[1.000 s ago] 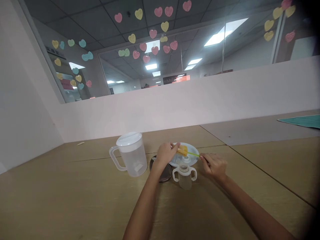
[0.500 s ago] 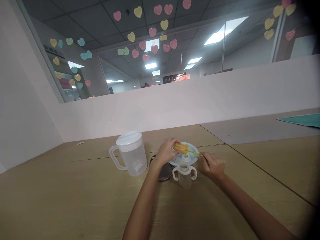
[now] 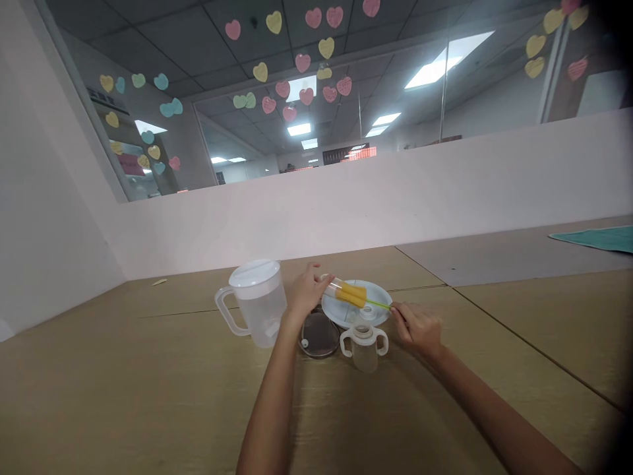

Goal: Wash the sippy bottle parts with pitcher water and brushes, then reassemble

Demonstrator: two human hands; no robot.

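Note:
A bottle brush with a yellow sponge head (image 3: pixel 353 295) and a thin green stem (image 3: pixel 378 303) lies level above a white plate (image 3: pixel 329 311). My right hand (image 3: pixel 419 324) is closed on the stem's end. My left hand (image 3: pixel 307 290) grips a clear cover (image 3: pixel 335 286) at the far end of the sponge, which sits partly inside it. Below the brush, a clear baby bottle (image 3: pixel 366 355) with two white handles stands upright and open. A small whitish ring-shaped piece (image 3: pixel 367 312) rests on the plate.
Left of my left hand stands a translucent lidded pitcher (image 3: pixel 262 310). A dark round item (image 3: pixel 320 336) lies beside the bottle. Farther off are a white wall (image 3: pixel 297 224) below a window and a teal cloth (image 3: pixel 598 237) at the right.
My left hand has moved left with the clear cover, so more of the yellow sponge shows outside it. My right hand has shifted slightly left, still holding the stem.

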